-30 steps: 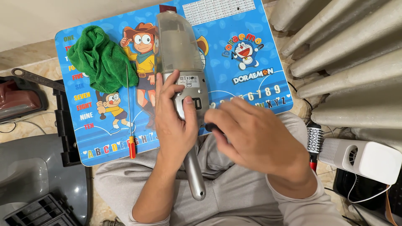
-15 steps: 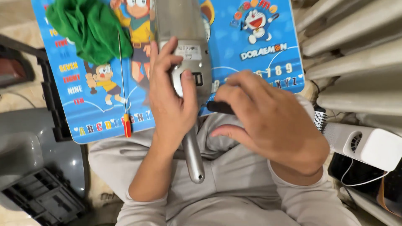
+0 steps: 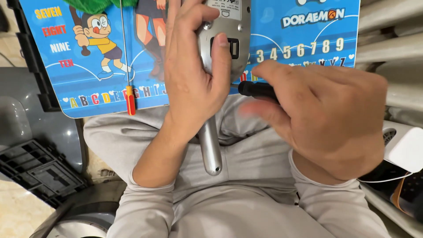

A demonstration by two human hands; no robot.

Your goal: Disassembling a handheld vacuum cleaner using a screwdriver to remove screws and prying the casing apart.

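My left hand (image 3: 194, 83) grips the silver-grey body of a handheld appliance (image 3: 224, 39) that lies on a blue cartoon lap board (image 3: 304, 39); the thumb presses beside a dark slot on its casing. The appliance's silver handle (image 3: 210, 147) sticks out below my wrist over my lap. My right hand (image 3: 321, 119) is closed around a black tool handle (image 3: 257, 89), whose end points left at the appliance. The tool's tip is hidden behind my left thumb.
A red-handled screwdriver (image 3: 128, 94) with a long thin shaft lies on the board's left part, below a green cloth (image 3: 97, 4). A black plastic tray (image 3: 37, 169) sits on the floor at left. A white device (image 3: 403, 145) and grey pipes (image 3: 387, 48) stand at right.
The view has closed in on the hands and the board has shifted up. My right hand has moved closer to the appliance with the black tool; the left hand keeps its grip.
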